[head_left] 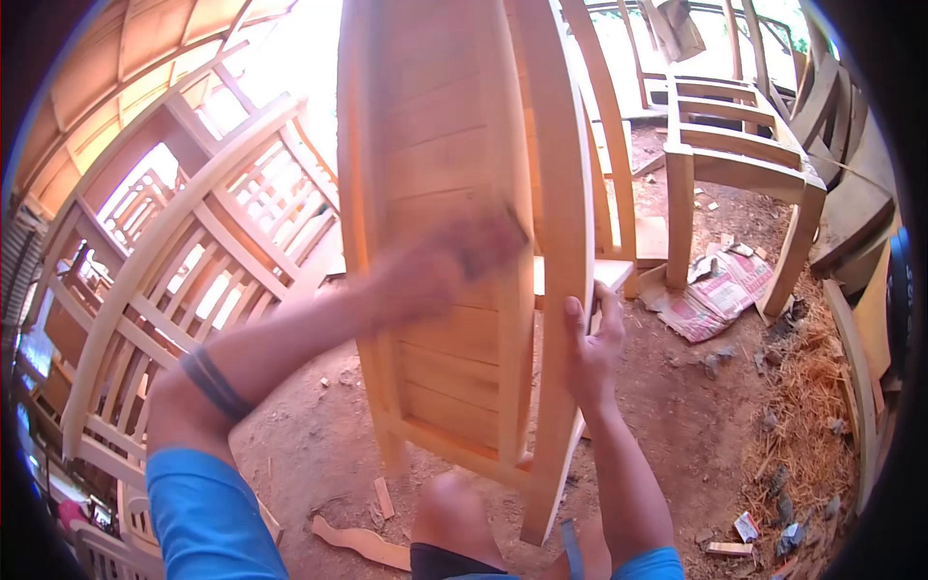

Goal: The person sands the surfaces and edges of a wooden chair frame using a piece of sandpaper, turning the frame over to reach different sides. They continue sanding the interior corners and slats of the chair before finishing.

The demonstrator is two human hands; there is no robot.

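Observation:
A slatted wooden panel (pixel 449 353) stands upright in front of me, part of a light-coloured furniture frame. Blurred by motion, my left hand (pixel 459 261) lies against the panel near its right rail. A dark-edged, reddish-brown piece (pixel 517 224) shows at the fingertips, too smeared to name. My right hand (pixel 594 348) is closed around the edge of the wooden post (pixel 559 387) to the right of the panel, thumb on the near side, fingers partly hidden behind it.
Slatted wooden furniture frames (pixel 208 251) lean at the left. An unfinished wooden frame with legs (pixel 735 169) stands at the back right, beside a torn printed sack (pixel 715 290). Wood shavings (pixel 802 416) and boards line the right edge. A curved offcut (pixel 362 543) lies on the dirt floor.

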